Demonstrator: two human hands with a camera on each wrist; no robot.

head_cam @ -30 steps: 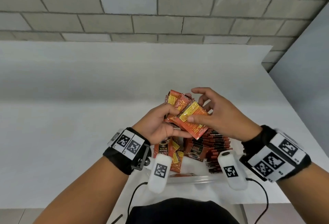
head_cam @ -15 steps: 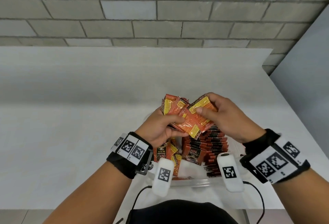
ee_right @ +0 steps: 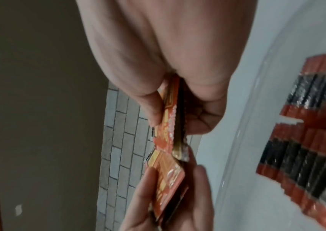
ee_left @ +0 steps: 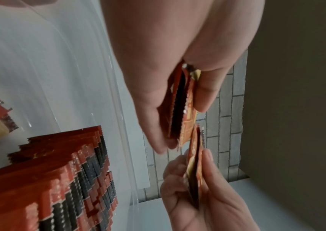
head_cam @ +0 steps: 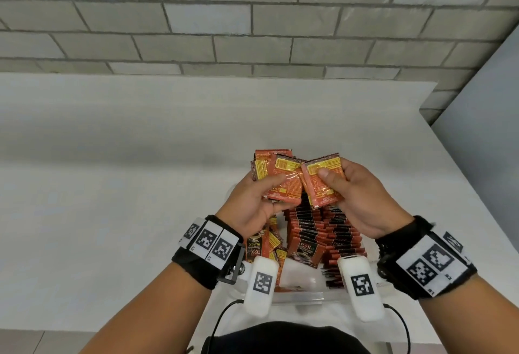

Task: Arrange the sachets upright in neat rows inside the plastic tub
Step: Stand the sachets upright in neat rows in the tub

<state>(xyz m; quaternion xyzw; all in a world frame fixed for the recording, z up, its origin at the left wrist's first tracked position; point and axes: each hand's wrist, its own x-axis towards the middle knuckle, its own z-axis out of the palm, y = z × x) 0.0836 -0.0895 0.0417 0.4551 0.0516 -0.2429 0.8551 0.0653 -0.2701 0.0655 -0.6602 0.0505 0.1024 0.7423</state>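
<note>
Head view: we see the left hand clamped on a fanned bunch of sachets, thumb over the front face, fingers behind. The right hand pinches a smaller bunch, thumb pressed on the yellow panel. The two bunches touch edge to edge, held above the clear plastic tub, which sits on the white counter at its near edge. Inside the tub, rows of upright sachets fill the right and middle part; a few loose sachets lie tilted at the left side. A block wall stands behind the counter.

Left wrist view: the left hand has its grip closed on its bunch — seen edge-on, thumb one side, fingers the other. The right hand below holds its own bunch the same way. The upright rows and the tub wall show at left.

Right wrist view: the right hand is clamped on its sachets; the left hand holds its bunch — corners meeting. The rows show at right, somewhat blurred.
</note>
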